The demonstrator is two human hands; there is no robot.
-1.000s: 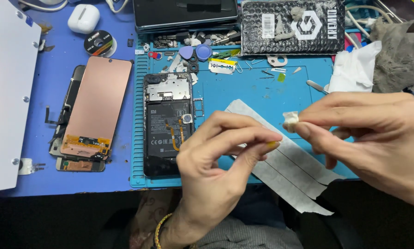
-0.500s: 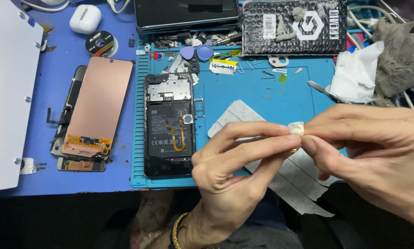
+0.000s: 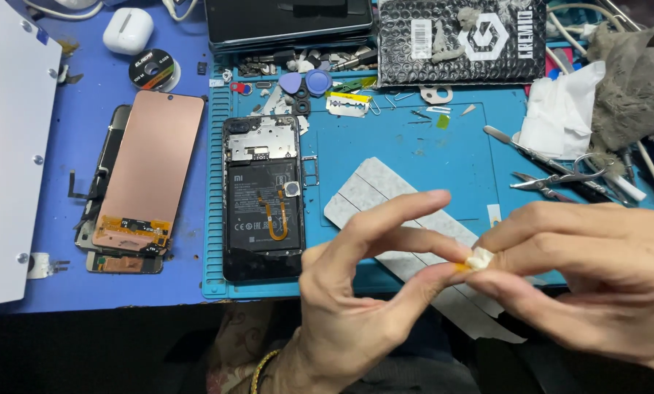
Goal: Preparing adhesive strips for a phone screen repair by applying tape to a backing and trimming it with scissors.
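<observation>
My left hand (image 3: 363, 292) and my right hand (image 3: 589, 284) meet low in the frame, above the front edge of the blue work mat (image 3: 414, 146). Their fingertips pinch a small white wad (image 3: 480, 258) between them, with a bit of orange at its left side. Under the hands lie grey adhesive strips (image 3: 374, 191) on the mat. An opened black phone (image 3: 263, 197), with its battery and an orange flex cable showing, lies on the mat to the left of my left hand.
A copper-backed screen panel (image 3: 148, 171) lies on the blue table at left, beside a white board (image 3: 10, 160). Tweezers and scissors (image 3: 553, 175), white tissue (image 3: 560, 117) and a grey rag (image 3: 633, 80) sit at right. Small parts, picks and a razor blade (image 3: 347, 107) lie at the mat's far edge.
Both hands have drifted slightly down and right while working the white wad. My left index finger has lifted and straightened. More of the grey strips now shows.
</observation>
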